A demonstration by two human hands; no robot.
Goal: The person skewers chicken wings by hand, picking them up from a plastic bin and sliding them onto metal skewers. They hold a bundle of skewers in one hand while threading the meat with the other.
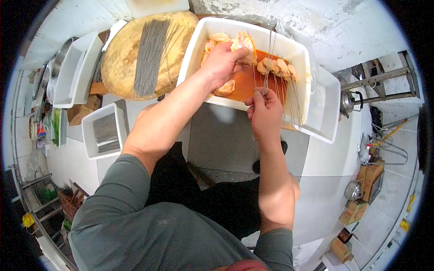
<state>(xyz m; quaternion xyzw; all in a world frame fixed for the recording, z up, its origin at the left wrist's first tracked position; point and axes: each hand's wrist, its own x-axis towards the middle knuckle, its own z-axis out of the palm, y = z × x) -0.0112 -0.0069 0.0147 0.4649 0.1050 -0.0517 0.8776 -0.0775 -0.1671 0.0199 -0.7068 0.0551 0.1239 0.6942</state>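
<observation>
My left hand (223, 64) pinches a piece of raw chicken (244, 43) between thumb and fingers, over a white tub (190, 58) of reddish-orange marinade (242, 82). Closed round the lower ends of thin metal skewers (266, 82), my right hand (266, 108) is at the tub's near side, right of the left hand. Threaded chicken pieces (278, 67) lie across several skewers at the tub's right. Loose chicken pieces (219, 37) sit at the far left inside, and another piece (225, 88) lies near the front wall, below my left wrist.
Left of the tub, a round wooden chopping block (120, 58) carries a thick bundle of metal skewers (152, 56). A smaller white bin (91, 140) with more skewers stands below it. Another white tray (326, 108) adjoins the tub's right side. A metal kettle (347, 101) is further right.
</observation>
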